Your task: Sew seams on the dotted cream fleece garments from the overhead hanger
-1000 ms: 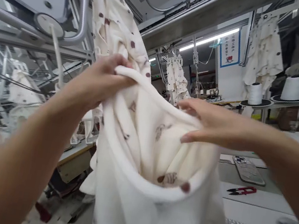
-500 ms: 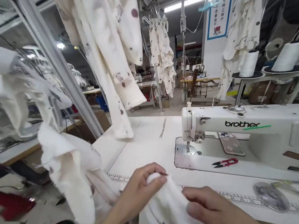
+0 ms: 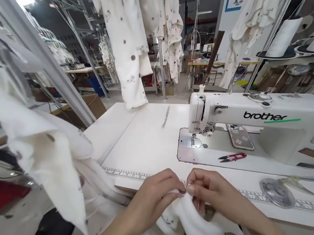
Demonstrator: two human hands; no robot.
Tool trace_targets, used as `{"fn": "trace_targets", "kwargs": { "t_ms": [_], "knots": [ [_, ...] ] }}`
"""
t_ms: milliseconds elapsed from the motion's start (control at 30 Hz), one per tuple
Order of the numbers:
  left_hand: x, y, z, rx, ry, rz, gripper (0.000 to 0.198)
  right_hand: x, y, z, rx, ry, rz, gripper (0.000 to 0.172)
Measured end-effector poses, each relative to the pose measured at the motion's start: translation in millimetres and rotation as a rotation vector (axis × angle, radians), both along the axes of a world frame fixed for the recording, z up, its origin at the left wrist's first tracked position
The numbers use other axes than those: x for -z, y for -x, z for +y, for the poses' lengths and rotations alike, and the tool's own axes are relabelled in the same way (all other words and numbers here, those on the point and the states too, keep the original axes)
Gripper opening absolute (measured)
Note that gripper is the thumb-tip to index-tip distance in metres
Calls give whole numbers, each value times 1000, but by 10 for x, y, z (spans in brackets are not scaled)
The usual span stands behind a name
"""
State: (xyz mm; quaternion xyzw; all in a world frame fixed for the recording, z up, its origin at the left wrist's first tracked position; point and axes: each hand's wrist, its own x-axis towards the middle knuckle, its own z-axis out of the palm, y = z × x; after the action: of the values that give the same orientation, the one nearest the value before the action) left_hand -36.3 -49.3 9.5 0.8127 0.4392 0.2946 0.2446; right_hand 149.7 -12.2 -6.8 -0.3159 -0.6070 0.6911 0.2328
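A cream, soft-looking cloth garment with dark spots (image 3: 200, 234) lies bunched at the near side of the white desk (image 3: 141, 139), hanging below its edge. The left hand (image 3: 158, 192) and the right hand (image 3: 208, 189) meet at its thick white rim, each grip pinched on the cloth, fingertips almost touching. It should handle as light, limp and fairly stretchy, neither slippery nor fragile, though loose folds could sag; the doubled rim looks the firmest place to hold, with thumb and forefinger.

On the desk's right lies a round, clear plastic disc-shaped thing (image 3: 277, 193); whether it is a container, or holds anything, I cannot tell. Left of it lie red-handled metal snips (image 3: 236, 156).
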Motion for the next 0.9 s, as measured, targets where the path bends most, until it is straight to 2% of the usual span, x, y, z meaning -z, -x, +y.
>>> {"fn": "trace_targets", "kwargs": {
  "t_ms": [100,167,233,300,367,467,533,600,633,700,800,833,900],
  "knots": [
    [38,-4,-31,45,-85,-42,24,100,70,114,-190,259,84,32],
    [80,-20,-56,59,-99,-72,24,188,145,139,-228,400,96,33],
    [136,-42,-80,46,-96,-120,23,252,205,109,-125,512,108,27],
    [206,-63,-94,-32,-86,-186,20,261,224,39,11,525,108,23],
    [284,-80,-90,-184,-107,-249,19,218,205,-55,103,341,93,23],
    [388,-108,-54,-376,-244,-276,19,126,169,-208,265,-86,-24,27],
    [417,-138,-25,-397,-356,-259,20,93,172,-280,359,-257,-209,24],
    [391,-171,1,-391,-375,-275,19,85,178,-295,400,-385,-315,20],
    [355,-183,15,-399,-320,-304,16,85,171,-277,405,-461,-308,20],
    [250,-188,52,-416,-82,-374,11,85,121,-193,368,-603,-215,23],
    [67,-154,154,-332,309,-353,30,82,-12,-7,225,-719,-161,23],
    [17,-138,204,-280,375,-305,33,84,-52,57,187,-730,-170,24],
    [-52,-114,329,-197,410,-211,27,97,-103,175,151,-727,-180,25]
  ]
}}
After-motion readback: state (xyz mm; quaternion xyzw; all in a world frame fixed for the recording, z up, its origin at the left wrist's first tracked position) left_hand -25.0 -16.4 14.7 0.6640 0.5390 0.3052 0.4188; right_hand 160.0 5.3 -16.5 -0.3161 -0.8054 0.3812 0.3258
